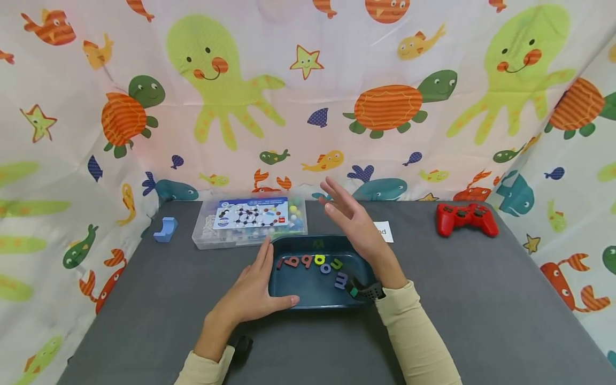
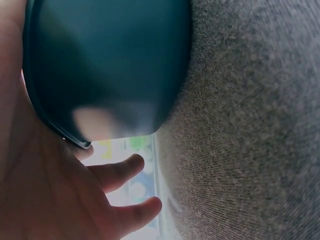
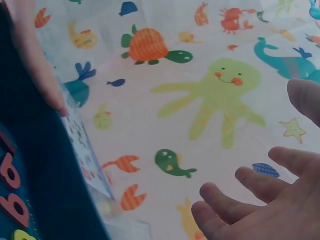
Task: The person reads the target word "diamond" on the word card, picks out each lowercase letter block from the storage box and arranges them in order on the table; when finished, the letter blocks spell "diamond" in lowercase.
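A smooth, glossy tray (image 1: pixel 313 293) bearing matt, plastic-looking letters (image 1: pixel 341 280) rests on rough, woven-looking cloth (image 1: pixel 457 299). At 10 o'clock from the tray sits a clear, shiny plastic case (image 1: pixel 250 237) with a smooth printed paper label (image 1: pixel 250 213); at 2 o'clock lie a matt paper card (image 1: pixel 386 231) and a glossy plastic controller (image 1: pixel 467 216), while lightly creased, fabric-like sheeting (image 1: pixel 313 96) hangs at 12 o'clock.

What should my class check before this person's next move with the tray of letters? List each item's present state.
1. Left hand touching the tray: ok, at its left side.
2. Right hand free: ok, raised and holding nothing.
3. Coloured letters inside the tray: ok.
4. White card fully readable: not ok, partly hidden; "nd" shows.
5. Clear case latched: cannot tell.
6. Red controller apart from the tray: ok.
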Action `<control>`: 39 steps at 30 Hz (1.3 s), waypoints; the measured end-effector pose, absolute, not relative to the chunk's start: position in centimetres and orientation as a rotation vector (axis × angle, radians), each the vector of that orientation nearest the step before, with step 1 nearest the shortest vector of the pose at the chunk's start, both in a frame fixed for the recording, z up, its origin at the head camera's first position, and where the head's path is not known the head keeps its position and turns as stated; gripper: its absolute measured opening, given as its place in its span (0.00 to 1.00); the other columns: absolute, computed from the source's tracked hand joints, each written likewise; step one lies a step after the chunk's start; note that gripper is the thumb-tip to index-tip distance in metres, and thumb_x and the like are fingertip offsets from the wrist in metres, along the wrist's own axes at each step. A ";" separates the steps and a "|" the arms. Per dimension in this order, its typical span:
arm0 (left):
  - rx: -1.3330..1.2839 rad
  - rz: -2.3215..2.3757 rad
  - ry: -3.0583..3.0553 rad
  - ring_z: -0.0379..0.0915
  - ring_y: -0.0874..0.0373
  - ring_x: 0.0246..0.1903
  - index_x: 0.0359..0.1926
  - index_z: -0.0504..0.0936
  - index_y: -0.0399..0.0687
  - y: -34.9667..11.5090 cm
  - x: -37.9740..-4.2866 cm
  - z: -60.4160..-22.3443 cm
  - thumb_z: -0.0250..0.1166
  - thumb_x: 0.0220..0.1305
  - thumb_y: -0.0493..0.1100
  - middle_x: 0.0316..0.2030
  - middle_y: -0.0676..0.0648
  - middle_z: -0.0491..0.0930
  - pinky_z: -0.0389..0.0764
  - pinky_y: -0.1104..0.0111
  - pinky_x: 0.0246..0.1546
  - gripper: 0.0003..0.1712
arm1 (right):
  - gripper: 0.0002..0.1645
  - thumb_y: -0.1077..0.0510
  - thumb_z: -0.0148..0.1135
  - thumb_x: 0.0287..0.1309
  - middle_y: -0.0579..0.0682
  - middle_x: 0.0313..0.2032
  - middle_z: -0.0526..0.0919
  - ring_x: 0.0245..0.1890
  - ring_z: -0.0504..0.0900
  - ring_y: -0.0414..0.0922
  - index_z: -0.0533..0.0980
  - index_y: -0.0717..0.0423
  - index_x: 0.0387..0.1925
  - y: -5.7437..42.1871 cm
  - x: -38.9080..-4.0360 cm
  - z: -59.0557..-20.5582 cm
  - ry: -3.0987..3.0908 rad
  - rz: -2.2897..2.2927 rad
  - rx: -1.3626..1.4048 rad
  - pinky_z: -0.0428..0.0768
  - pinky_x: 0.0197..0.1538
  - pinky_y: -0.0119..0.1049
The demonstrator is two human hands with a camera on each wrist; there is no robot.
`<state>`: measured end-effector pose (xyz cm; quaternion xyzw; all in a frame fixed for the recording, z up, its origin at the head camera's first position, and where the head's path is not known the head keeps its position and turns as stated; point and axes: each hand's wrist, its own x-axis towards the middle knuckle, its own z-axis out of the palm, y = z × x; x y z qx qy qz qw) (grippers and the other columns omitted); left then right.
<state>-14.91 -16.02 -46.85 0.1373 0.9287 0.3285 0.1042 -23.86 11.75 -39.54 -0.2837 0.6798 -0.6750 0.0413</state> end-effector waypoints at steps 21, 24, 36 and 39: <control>0.373 1.043 2.685 0.49 0.28 0.79 0.87 0.29 0.54 -16.3 -14.5 -47.4 0.74 0.56 0.76 0.86 0.54 0.23 0.61 0.28 0.68 0.80 | 0.38 0.59 0.59 0.79 0.50 0.77 0.70 0.72 0.76 0.53 0.62 0.45 0.84 10.4 -23.9 -42.3 2.018 -1.904 -0.829 0.70 0.72 0.62; 0.393 1.044 2.697 0.49 0.29 0.79 0.87 0.29 0.54 -16.4 -14.9 -47.0 0.74 0.55 0.77 0.86 0.54 0.24 0.61 0.29 0.68 0.81 | 0.37 0.58 0.59 0.79 0.52 0.77 0.69 0.72 0.75 0.54 0.63 0.46 0.83 10.0 -24.0 -42.0 2.011 -1.866 -0.848 0.70 0.72 0.63; 0.369 1.002 2.692 0.49 0.28 0.79 0.87 0.29 0.52 -16.2 -15.4 -46.4 0.73 0.56 0.77 0.86 0.51 0.25 0.62 0.29 0.68 0.80 | 0.36 0.58 0.62 0.77 0.56 0.78 0.68 0.72 0.74 0.60 0.66 0.53 0.81 9.4 -24.0 -42.3 2.063 -1.682 -0.902 0.78 0.66 0.54; 0.370 1.006 2.686 0.50 0.28 0.79 0.87 0.29 0.52 -16.2 -15.2 -46.6 0.73 0.57 0.76 0.86 0.50 0.25 0.63 0.29 0.68 0.80 | 0.36 0.58 0.63 0.76 0.60 0.77 0.69 0.72 0.73 0.62 0.67 0.57 0.80 9.2 -23.8 -42.5 2.066 -1.633 -0.922 0.80 0.65 0.52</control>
